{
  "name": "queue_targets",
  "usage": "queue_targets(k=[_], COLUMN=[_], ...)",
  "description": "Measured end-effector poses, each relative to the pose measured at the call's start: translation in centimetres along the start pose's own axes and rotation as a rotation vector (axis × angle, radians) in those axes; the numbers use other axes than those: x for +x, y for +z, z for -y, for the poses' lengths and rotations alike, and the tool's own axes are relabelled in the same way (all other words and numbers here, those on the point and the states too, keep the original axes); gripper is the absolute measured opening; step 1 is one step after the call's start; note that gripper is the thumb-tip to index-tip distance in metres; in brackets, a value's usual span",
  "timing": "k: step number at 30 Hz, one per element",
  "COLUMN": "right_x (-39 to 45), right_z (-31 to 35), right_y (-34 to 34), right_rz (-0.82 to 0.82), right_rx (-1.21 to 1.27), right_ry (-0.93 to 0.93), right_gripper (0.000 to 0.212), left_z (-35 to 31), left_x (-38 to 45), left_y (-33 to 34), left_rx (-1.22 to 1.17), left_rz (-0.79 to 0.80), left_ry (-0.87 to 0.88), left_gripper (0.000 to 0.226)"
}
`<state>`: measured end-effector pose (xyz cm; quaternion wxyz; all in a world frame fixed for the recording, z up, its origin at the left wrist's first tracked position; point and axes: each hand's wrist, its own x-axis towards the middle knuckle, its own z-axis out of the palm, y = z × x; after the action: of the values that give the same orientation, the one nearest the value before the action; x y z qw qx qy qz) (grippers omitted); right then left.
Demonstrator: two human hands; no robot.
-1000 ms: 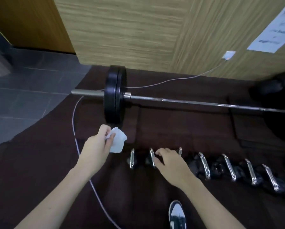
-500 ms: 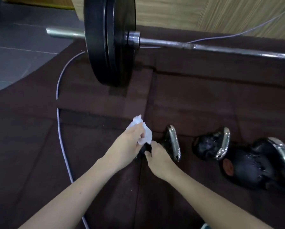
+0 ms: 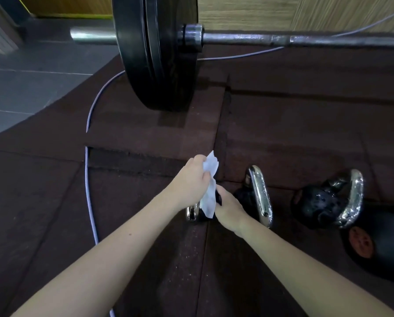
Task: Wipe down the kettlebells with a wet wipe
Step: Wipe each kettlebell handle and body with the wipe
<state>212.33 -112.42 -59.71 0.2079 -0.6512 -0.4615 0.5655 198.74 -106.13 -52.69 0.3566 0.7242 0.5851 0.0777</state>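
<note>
Your left hand (image 3: 191,181) pinches the wet wipe (image 3: 209,197) on the first kettlebell (image 3: 197,213), nearest the barbell plate (image 3: 156,51), your right hand (image 3: 229,208) steadying it with fingers hidden; the rest look unwiped.

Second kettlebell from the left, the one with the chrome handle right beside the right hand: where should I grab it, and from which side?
Judging by its pose, take the second kettlebell by its chrome handle, coming from above. The loop stands upright over the black body, running toward and away from the camera, so fingers can hook through from the right, where the mat is bare. The right hand crowds its left side.
</note>
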Motion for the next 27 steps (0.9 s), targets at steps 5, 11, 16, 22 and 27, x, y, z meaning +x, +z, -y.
queue_targets(k=[5,11,16,22,27], right_x=[0.7,1.5,2.0,1.4,1.3], right_z=[-0.7,-1.3,-1.9,-1.9,-1.9], right_y=[0.4,0.5,0.6,0.6,0.4], right_rz=[-0.023,-0.061,-0.064,-0.072,-0.058], right_rx=[-0.080,-0.100,-0.108,-0.065,-0.038], right_ry=[0.037,0.045,0.031,-0.002,-0.009], right_gripper=[0.058,0.062,0.058,0.055,0.061], left_z=[1.2,2.3,3.3,0.6,-1.1], left_x=[-6.7,-9.1,-7.5,-5.5,-1.3], left_y=[1.7,4.6,3.3,2.0,2.1], left_rx=[-0.163,-0.370,-0.389,-0.204,-0.128], left_rz=[-0.144,-0.394,-0.411,-0.252,-0.250], left_ry=[0.019,-0.172,-0.137,-0.073,-0.206], left_gripper=[0.049,0.034,0.019,0.032,0.037])
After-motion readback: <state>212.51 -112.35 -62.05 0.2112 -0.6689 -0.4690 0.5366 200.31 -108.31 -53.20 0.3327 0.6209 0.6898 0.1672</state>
